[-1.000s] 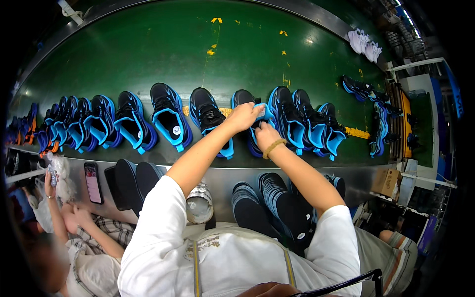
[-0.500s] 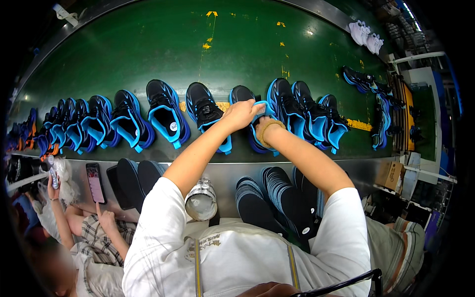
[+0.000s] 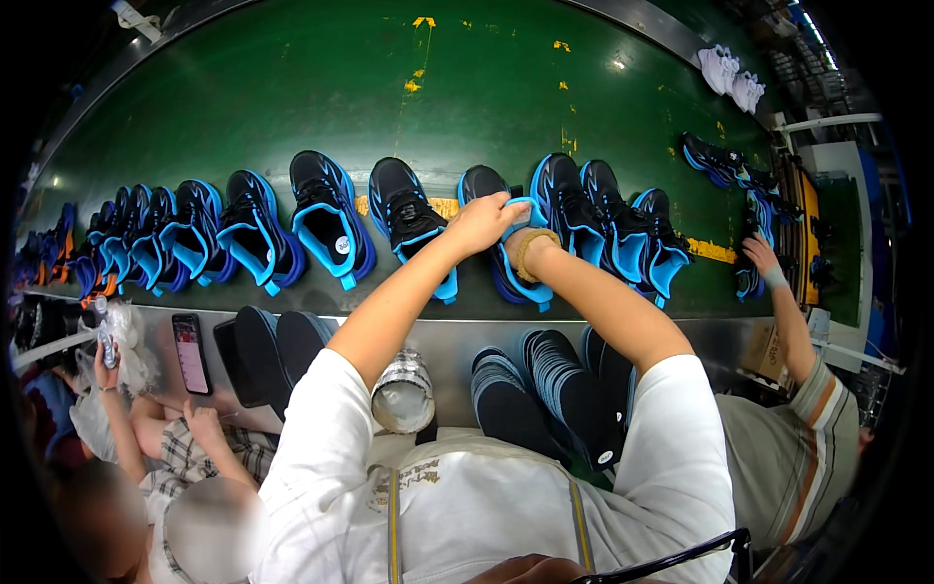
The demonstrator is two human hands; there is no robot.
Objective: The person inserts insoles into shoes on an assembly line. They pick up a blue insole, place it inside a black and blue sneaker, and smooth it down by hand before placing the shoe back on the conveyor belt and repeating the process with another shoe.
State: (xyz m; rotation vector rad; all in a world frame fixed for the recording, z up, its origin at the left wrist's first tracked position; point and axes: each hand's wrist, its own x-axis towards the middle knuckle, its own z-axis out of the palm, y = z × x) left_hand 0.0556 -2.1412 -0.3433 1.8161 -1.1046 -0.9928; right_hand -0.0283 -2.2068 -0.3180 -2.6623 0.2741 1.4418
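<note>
A black sneaker (image 3: 482, 181) with a bright blue lining stands in front of me, toe pointing away. My left hand (image 3: 481, 222) is closed on its light blue tongue, pulling it up at the opening. My right hand (image 3: 516, 243), with a tan band round the wrist, reaches down into the same sneaker; its fingers are hidden inside. To the left stands a matching sneaker (image 3: 397, 200), partly behind my left forearm. Just right of my hands is another sneaker (image 3: 559, 195), close against the one I hold.
More sneakers (image 3: 251, 229) line the green belt (image 3: 292, 97) on both sides. Stacked insoles (image 3: 574, 389), a roll of clear tape (image 3: 403, 394) and a phone (image 3: 191, 352) lie on the metal ledge. A co-worker's hand (image 3: 761, 255) is at shoes on the far right; another person sits left.
A co-worker's arm has come in at the right and reaches the shoes there. The seated person's finger has drawn back from the phone. My hands stay at the same sneaker.
</note>
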